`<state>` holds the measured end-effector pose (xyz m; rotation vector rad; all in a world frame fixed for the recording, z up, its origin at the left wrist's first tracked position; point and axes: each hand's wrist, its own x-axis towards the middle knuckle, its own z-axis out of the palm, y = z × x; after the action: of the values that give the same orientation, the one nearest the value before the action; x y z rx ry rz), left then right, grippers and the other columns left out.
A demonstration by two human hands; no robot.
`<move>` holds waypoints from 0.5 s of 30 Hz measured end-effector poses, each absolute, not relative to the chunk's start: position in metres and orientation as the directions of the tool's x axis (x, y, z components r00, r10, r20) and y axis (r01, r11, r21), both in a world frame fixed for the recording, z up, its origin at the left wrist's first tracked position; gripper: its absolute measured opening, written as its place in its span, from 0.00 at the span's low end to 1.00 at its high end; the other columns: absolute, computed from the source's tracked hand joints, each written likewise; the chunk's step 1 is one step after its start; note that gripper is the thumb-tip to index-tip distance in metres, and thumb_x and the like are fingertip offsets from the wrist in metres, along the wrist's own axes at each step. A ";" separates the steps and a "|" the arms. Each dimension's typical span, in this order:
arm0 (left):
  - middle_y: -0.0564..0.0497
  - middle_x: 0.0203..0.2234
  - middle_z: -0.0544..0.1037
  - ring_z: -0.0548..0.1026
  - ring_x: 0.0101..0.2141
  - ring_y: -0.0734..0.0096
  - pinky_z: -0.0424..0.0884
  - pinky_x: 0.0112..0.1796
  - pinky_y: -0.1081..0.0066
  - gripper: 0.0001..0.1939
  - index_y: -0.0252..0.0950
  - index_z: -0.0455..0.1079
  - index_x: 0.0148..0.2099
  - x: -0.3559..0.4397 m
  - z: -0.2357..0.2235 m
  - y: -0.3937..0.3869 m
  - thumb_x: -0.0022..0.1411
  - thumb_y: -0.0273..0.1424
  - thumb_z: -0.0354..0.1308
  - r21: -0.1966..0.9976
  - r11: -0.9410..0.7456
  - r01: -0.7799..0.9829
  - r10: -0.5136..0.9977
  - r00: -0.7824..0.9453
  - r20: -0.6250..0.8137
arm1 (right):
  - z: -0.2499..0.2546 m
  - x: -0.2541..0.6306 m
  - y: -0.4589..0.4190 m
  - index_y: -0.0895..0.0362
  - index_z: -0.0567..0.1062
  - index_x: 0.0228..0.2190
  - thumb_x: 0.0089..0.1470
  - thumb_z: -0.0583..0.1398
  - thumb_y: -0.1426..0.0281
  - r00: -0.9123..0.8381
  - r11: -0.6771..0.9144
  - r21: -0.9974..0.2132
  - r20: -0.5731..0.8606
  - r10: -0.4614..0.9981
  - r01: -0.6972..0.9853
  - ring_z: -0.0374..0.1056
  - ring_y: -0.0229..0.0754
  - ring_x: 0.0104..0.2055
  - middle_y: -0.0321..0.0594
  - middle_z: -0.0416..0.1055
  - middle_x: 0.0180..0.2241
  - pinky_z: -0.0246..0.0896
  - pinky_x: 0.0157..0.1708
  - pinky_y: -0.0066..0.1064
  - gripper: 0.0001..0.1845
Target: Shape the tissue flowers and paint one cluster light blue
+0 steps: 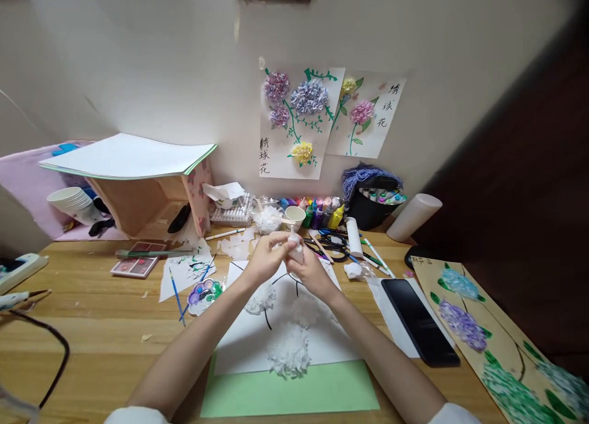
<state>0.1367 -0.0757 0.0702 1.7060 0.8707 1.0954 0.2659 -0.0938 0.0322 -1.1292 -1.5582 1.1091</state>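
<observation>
My left hand (269, 256) and my right hand (311, 272) meet above the paper, both closed around a small white squeeze bottle (295, 247) with a narrow tip pointing up. Their fingers cover most of its lower part. Beneath them lies a white sheet (239, 347) with black drawn lines. Ruffled white paper flowers rest on it: one near the front edge (289, 351), one at the left (261, 299) and one at the middle right (304, 313). A light green sheet (289, 393) shows under the white one.
On the left are a paint palette (205, 296), brushes (177, 295) and a box topped with paper (133, 157). A phone (421, 323) and a flower painting (488, 344) lie right. Behind stand paint bottles (317, 212), a paper cup (295, 216) and a black pen holder (368, 206).
</observation>
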 end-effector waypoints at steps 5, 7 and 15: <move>0.47 0.35 0.78 0.70 0.43 0.63 0.62 0.47 0.64 0.08 0.36 0.76 0.33 0.150 0.068 -0.087 0.56 0.33 0.57 0.857 -0.478 0.192 0.877 0.160 0.453 | 0.030 0.262 -0.097 0.57 0.65 0.42 0.48 0.58 0.68 0.002 0.244 -0.906 0.261 0.965 0.346 0.65 0.45 0.41 0.43 0.69 0.39 0.58 0.40 0.35 0.17; 0.46 0.35 0.77 0.70 0.43 0.63 0.62 0.47 0.63 0.08 0.36 0.75 0.33 0.152 0.067 -0.087 0.54 0.35 0.59 0.851 -0.478 0.217 0.878 0.089 0.470 | 0.032 0.262 -0.098 0.56 0.65 0.42 0.49 0.58 0.67 0.009 0.244 -0.905 0.264 0.965 0.350 0.65 0.45 0.40 0.43 0.69 0.39 0.58 0.39 0.35 0.17; 0.43 0.48 0.72 0.67 0.50 0.61 0.64 0.48 0.63 0.21 0.37 0.68 0.51 0.131 0.078 -0.071 0.59 0.41 0.53 0.970 -0.242 0.011 0.877 0.430 0.214 | 0.041 0.270 -0.099 0.57 0.64 0.39 0.52 0.56 0.61 -0.255 0.161 -0.979 0.125 0.959 0.125 0.61 0.37 0.34 0.35 0.64 0.30 0.57 0.35 0.30 0.16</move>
<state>0.1313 -0.0712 0.0776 1.6030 0.7969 1.0028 0.2704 -0.0987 0.0412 -1.0764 -1.5650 1.2041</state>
